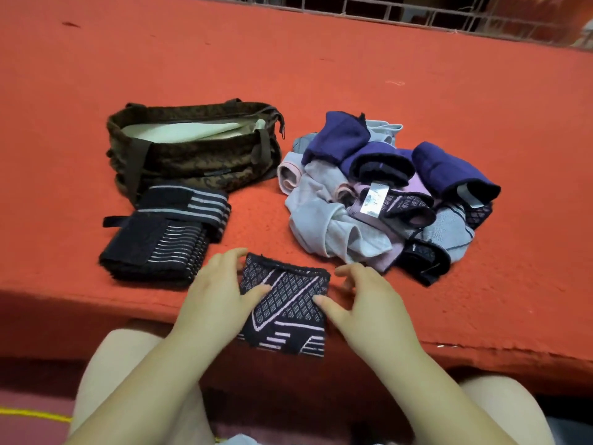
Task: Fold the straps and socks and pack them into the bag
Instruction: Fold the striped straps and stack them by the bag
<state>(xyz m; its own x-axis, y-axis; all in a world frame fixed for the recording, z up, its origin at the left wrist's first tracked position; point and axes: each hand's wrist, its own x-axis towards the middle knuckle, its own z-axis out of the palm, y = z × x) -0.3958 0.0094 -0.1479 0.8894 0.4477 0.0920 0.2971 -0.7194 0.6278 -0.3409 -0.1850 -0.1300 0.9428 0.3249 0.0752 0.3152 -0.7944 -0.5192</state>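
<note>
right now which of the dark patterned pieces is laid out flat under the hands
The diamond-patterned sock at the near edge of the red surface, between the left hand and right hand. The similar ones sit crumpled in the pile.

No legible text. White tag [373, 200] on dark patterned sock [406, 205] in pile: print too blurred to read.
</note>
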